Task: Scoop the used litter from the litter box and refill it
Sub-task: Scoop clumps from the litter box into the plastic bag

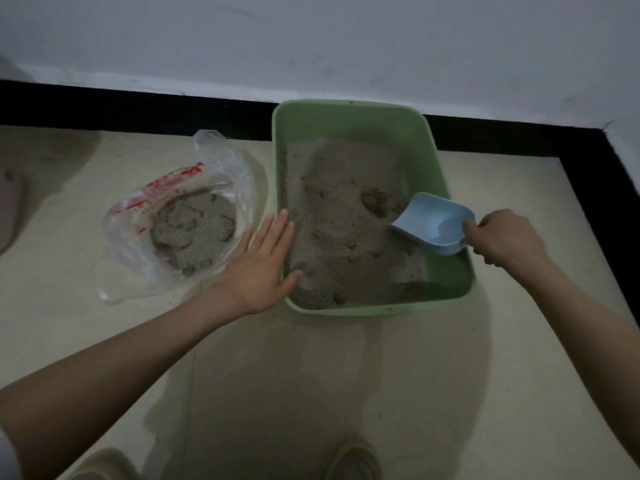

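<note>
Flat against the litter box [349, 114] wall, left hand [258, 263] steadies; right hand [507, 239] clenches the light, stiff scoop [434, 221] by its rear, loose litter [341, 216] ahead.

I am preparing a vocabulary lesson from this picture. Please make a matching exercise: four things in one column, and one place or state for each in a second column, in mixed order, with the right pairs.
Things:
1. scoop
2. plastic bag
3. left hand
4. litter box

Places or states:
A. green, on the floor by the wall
B. open flat against the box's left rim
C. blue, gripped by the right hand
D. clear, on the floor left of the box, litter inside

Pairs: 1-C, 2-D, 3-B, 4-A
</note>
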### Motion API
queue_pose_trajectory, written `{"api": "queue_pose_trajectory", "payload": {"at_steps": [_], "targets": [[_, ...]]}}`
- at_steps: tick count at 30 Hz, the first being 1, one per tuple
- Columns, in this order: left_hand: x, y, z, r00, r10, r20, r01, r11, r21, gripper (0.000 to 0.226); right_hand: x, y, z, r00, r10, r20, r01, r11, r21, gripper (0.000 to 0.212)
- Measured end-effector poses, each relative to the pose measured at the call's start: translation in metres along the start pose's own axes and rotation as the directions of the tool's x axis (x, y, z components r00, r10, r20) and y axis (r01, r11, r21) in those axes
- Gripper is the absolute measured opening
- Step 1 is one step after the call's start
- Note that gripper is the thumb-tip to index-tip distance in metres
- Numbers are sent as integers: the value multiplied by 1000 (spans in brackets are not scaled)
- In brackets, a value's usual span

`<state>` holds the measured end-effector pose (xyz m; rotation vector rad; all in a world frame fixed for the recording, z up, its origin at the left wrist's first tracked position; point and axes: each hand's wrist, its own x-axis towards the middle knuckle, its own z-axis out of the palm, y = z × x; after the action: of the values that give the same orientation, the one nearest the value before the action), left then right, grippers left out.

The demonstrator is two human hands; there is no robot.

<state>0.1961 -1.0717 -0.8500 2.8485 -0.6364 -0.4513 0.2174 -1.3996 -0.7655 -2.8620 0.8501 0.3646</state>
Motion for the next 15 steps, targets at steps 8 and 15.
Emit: {"api": "queue_pose_trajectory", "payload": {"at_steps": [8,15], "targets": [[15,2,6,996,-61,-69,63,998,22,83,30,-36,3,992,-121,-39,113,978,-175,29],[14,5,9,991,-56,-125,57,998,9,78,57,-62,21,966,-243,-88,243,970,-11,31]]}}
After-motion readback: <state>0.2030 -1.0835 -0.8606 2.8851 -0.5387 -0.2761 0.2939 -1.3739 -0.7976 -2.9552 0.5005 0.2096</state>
